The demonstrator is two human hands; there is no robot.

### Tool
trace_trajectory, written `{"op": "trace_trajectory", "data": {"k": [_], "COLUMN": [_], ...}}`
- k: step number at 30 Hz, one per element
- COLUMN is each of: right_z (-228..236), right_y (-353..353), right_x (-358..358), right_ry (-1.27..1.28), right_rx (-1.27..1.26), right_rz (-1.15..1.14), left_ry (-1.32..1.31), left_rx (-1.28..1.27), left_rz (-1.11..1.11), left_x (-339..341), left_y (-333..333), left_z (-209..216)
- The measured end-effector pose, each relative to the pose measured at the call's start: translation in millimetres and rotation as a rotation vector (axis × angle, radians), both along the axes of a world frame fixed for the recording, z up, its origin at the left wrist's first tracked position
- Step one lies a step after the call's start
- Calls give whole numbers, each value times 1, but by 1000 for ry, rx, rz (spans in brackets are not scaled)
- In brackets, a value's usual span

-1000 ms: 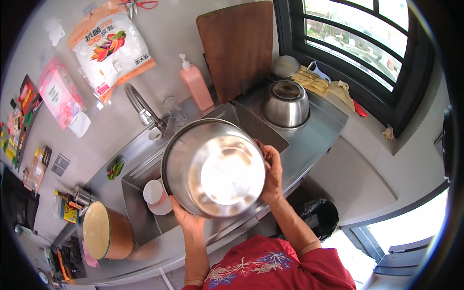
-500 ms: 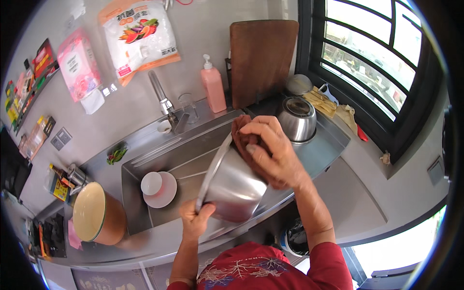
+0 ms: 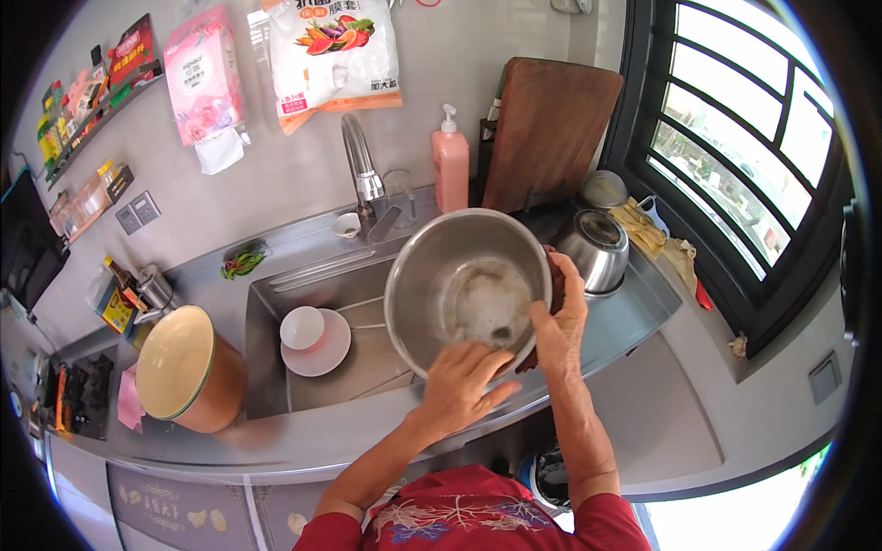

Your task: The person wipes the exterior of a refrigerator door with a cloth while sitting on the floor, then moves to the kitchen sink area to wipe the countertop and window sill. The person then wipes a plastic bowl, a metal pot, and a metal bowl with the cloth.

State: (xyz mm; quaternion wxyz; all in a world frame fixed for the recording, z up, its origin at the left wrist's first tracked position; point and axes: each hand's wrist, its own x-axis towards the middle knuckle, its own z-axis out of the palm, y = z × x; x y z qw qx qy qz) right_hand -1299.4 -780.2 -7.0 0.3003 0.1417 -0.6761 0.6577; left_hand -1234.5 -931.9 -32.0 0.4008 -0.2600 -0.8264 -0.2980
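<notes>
A stainless steel basin (image 3: pixel 423 294) is tilted over the right part of the sink, its hollow facing me and a whitish, stained patch on its bottom. My right hand (image 3: pixel 562 326) grips its right rim, thumb inside and fingers behind. A brown cloth (image 3: pixel 555 283) is pinned between those fingers and the outer wall, mostly hidden. At the near rim, my left hand (image 3: pixel 459 390) has its fingers stretched over the edge and its thumb spread apart, touching the basin without closing around it.
In the sink (image 3: pixel 266 367) a white bowl (image 3: pixel 301 328) rests on a pinkish plate (image 3: pixel 329 356). A tall brown pot (image 3: pixel 220 390) stands left. Behind are the faucet (image 3: pixel 360 161), a glass (image 3: pixel 400 197), a pink pump bottle (image 3: pixel 450 170) and a cutting board (image 3: pixel 551 133). An upturned steel bowl (image 3: pixel 588 257) sits right.
The basin has turned from showing its outer side to showing its inside. My right hand with the cloth moved down to its right rim; my left hand loosened and shifted right along the near rim.
</notes>
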Motion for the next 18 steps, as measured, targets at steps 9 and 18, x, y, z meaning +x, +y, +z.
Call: {"op": "trace_trajectory", "data": {"k": [9, 18], "right_z": [-14, -26], "right_y": [33, 32], "right_x": [2, -11], "right_ry": [-31, -157], "right_rx": [-170, -355], "right_rz": [265, 309], "left_ry": [-837, -1035], "left_rx": [1610, 1653], "left_rz": [-477, -743], "left_x": [-20, -10], "left_y": [-68, -71], "left_z": [-38, -66]}}
